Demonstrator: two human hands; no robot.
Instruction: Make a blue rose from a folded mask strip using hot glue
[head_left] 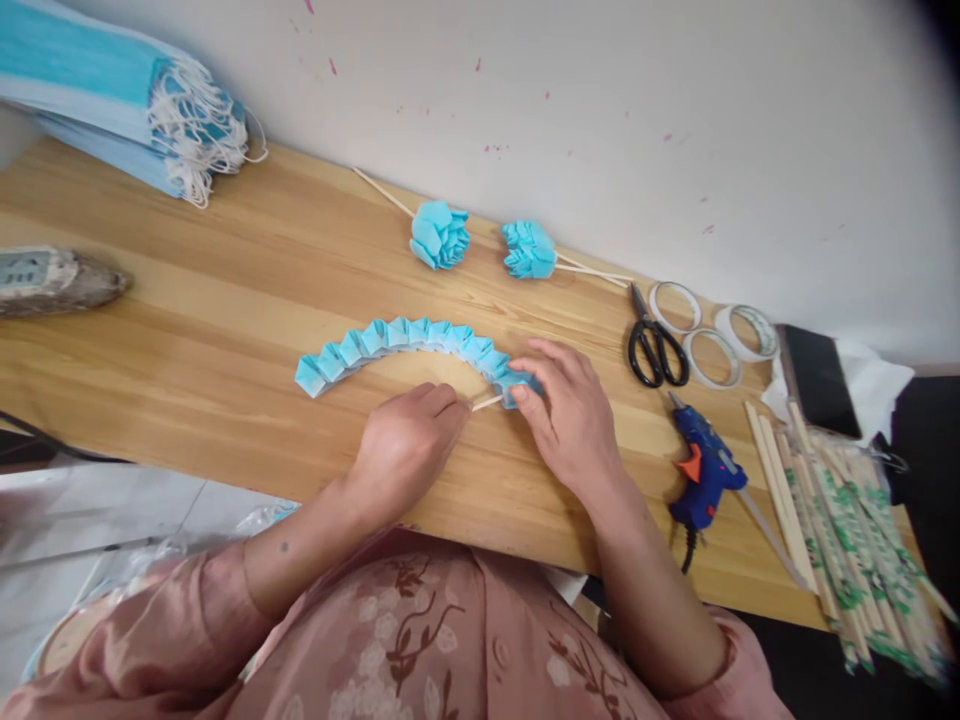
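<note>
A curved strip of folded light-blue petals lies on the wooden table. My left hand is closed, pinching a thin wooden stick whose tip meets the strip's right end. My right hand presses its fingers down on that right end of the strip, around the stick's tip. Two finished blue paper flowers on sticks, one and another, lie near the wall.
A stack of blue face masks sits at the back left, a power strip at the left edge. To the right lie black scissors, three tape rolls, a blue glue gun, a phone and wrapped chopsticks.
</note>
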